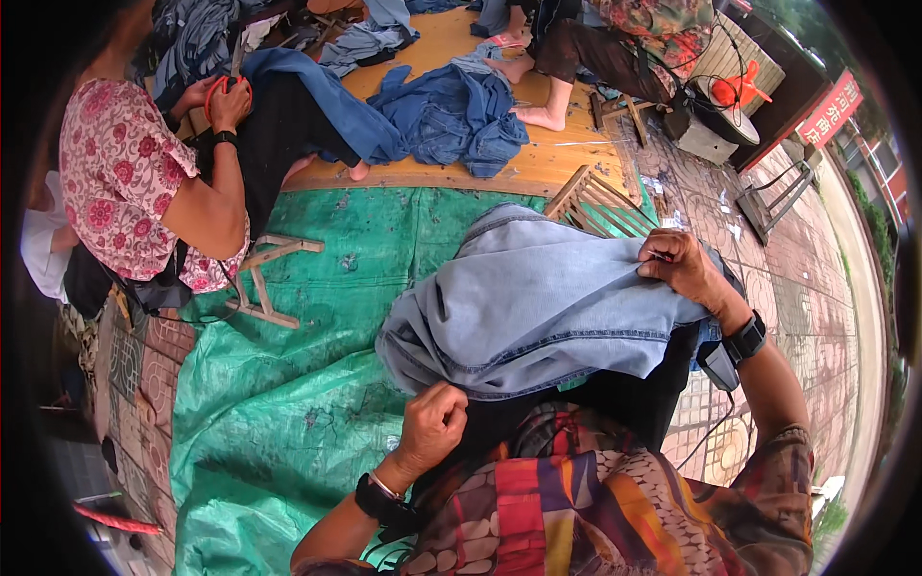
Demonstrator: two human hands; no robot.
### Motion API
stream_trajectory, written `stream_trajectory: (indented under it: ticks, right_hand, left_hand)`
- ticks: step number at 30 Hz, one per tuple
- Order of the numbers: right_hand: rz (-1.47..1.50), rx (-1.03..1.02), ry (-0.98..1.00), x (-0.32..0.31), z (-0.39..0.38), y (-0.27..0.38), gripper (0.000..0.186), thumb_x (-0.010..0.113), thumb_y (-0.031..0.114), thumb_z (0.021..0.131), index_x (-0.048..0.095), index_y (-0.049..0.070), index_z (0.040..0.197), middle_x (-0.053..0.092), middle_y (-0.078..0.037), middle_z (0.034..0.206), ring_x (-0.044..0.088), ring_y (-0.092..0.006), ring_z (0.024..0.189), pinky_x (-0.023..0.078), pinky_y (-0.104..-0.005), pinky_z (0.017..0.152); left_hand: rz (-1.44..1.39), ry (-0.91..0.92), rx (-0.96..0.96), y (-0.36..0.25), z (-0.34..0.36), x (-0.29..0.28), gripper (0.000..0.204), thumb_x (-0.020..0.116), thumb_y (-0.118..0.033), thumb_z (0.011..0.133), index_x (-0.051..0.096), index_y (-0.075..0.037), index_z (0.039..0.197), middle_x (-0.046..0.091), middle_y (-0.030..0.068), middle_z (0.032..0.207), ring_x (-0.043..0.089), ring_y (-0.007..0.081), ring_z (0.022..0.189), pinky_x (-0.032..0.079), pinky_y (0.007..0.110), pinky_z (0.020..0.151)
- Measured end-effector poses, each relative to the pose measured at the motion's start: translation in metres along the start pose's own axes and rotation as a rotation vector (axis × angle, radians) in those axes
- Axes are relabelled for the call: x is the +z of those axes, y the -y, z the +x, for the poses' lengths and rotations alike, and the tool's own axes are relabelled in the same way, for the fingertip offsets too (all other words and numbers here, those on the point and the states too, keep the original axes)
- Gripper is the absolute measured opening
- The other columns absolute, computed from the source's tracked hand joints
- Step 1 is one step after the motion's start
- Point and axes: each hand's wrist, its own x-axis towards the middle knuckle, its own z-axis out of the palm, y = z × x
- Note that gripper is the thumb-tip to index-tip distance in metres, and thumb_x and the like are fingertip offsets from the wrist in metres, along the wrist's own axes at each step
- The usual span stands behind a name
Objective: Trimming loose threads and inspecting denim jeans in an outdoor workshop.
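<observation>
Light blue denim jeans (pixel 547 298) lie draped across my lap, a dark stitched seam running along their near side. At the upper right of the cloth, my right hand (pixel 687 274) is closed, pinching a fold between thumb and fingers. A tiny red and dark spot shows among those fingers, too small to name. My left hand (pixel 429 429) is curled closed at the near left edge of the jeans, its fingertips gripping the cloth's border. Both wrists carry dark bands.
A green tarp (pixel 288 384) covers the ground, with a low wooden stool (pixel 264 278) on it. Ahead, a wooden board (pixel 567 158) bears piled blue jeans (pixel 451 115). At left, a person holds red-handled scissors (pixel 229 94); another person's bare feet (pixel 543 117) rest on the board.
</observation>
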Motion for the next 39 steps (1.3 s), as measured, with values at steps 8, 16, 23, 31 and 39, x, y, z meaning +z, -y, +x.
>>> stream_trajectory:
  ticks: [8, 16, 23, 31, 39]
  right_hand:
    - [-0.065, -0.156, -0.198, -0.003, -0.021, 0.013, 0.011, 0.067, -0.001, 0.072, 0.057, -0.001, 0.075, 0.057, -0.007, 0.073, 0.054, -0.015, 0.067, 0.041, -0.0269, 0.061]
    - [0.117, -0.184, 0.146, -0.004, -0.085, 0.075, 0.008, 0.066, 0.003, 0.077, 0.058, 0.001, 0.078, 0.06, -0.007, 0.069, 0.059, -0.0181, 0.065, 0.042, -0.0293, 0.056]
    - [0.304, 0.021, 0.447, 0.05, -0.129, 0.051, 0.01, 0.063, 0.008, 0.082, 0.058, 0.0, 0.083, 0.06, -0.01, 0.073, 0.06, -0.0225, 0.068, 0.043, -0.0312, 0.059]
    - [0.338, -0.079, 0.19, 0.02, -0.131, 0.06, 0.014, 0.065, -0.001, 0.075, 0.06, -0.004, 0.088, 0.063, -0.012, 0.081, 0.062, -0.0255, 0.076, 0.047, -0.0326, 0.063]
    - [0.184, 0.481, -0.506, -0.068, -0.131, -0.035, 0.019, 0.065, 0.012, 0.08, 0.064, 0.003, 0.097, 0.06, 0.001, 0.071, 0.05, -0.0047, 0.063, 0.042, -0.0224, 0.057]
  left_hand:
    - [-0.141, -0.257, -0.117, 0.02, 0.054, -0.031, 0.01, 0.055, 0.005, 0.072, 0.052, -0.002, 0.078, 0.052, 0.0057, 0.073, 0.052, 0.0155, 0.061, 0.043, 0.027, 0.057]
    - [-0.148, -0.146, -0.137, 0.029, 0.073, -0.024, 0.012, 0.055, 0.003, 0.073, 0.054, -0.002, 0.084, 0.055, 0.0051, 0.082, 0.055, 0.0168, 0.073, 0.043, 0.028, 0.062]
    - [-0.216, 0.004, -0.035, 0.017, 0.114, -0.025, 0.024, 0.06, -0.005, 0.075, 0.055, -0.005, 0.099, 0.06, 0.0064, 0.102, 0.056, 0.0205, 0.095, 0.043, 0.032, 0.076]
    - [-0.242, 0.328, -0.079, 0.039, 0.164, -0.007, 0.063, 0.069, -0.029, 0.071, 0.045, -0.009, 0.126, 0.054, 0.013, 0.121, 0.049, 0.0261, 0.114, 0.04, 0.041, 0.09]
    - [-0.088, 0.653, -0.099, 0.051, 0.198, -0.019, 0.072, 0.077, -0.038, 0.061, 0.048, -0.002, 0.117, 0.056, 0.002, 0.102, 0.052, 0.0129, 0.096, 0.042, 0.029, 0.083]
